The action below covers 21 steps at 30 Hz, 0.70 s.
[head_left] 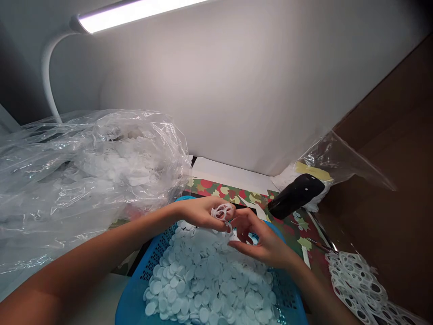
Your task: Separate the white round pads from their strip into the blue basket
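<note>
My left hand (203,213) and my right hand (260,239) meet above a blue plastic basket (135,293) heaped with several white round discs (209,280). Both hands pinch a small piece of white punched sheet (223,212) with round holes in it. The left fingers close on its upper part. The right fingers curl round its lower end. Both forearms reach in from the bottom corners.
A big clear plastic bag (84,171) of white material fills the left. A black tool (294,195) lies at the right, by a smaller bag. White punched-out sheet scrap (358,280) lies at the lower right. A cardboard wall (399,171) stands right, a lamp (135,11) above.
</note>
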{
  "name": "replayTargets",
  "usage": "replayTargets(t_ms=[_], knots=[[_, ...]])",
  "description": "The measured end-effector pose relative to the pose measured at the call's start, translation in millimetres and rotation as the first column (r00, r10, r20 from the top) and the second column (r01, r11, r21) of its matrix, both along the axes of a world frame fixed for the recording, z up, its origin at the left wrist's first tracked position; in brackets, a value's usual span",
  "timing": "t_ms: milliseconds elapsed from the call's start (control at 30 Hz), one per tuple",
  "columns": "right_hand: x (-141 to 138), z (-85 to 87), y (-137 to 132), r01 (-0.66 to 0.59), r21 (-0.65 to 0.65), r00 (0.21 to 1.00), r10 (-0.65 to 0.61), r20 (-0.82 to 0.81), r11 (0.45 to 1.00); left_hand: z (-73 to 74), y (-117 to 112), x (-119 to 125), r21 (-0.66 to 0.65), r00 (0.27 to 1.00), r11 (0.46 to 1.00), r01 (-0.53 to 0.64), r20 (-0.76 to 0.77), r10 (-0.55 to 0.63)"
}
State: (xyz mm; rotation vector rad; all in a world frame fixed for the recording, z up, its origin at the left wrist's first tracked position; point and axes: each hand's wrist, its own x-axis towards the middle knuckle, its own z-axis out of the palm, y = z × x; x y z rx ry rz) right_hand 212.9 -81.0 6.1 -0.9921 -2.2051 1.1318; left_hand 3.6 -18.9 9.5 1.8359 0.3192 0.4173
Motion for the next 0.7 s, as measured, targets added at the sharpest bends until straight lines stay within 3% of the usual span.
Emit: replayTargets(t_ms=[233, 400, 567, 700], knots=[[2, -1.6, 2, 0.128, 0.018, 0.967, -0.121, -0.223, 0.992, 5.1, -3, -1, 0.063, 0.977, 0.984, -0.169, -0.121, 0.176], [3, -5.7, 3, 0.116, 0.045, 0.965, -0.102, -0.241, 0.992, 10.1, -4, -2, 0.039, 0.961, 0.993, -0.108, -0.25, 0.115], [2, -8.3, 4, 0.105, 0.029, 0.964, -0.094, -0.25, 0.994, 6.2, -1, -1, 0.175, 0.984, 0.984, -0.04, -0.165, 0.07], [2, -8.0, 6, 0.149, 0.046, 0.953, -0.131, -0.274, 0.988, 5.6, -1, -2, 0.113, 0.987, 0.993, -0.019, -0.157, 0.036]])
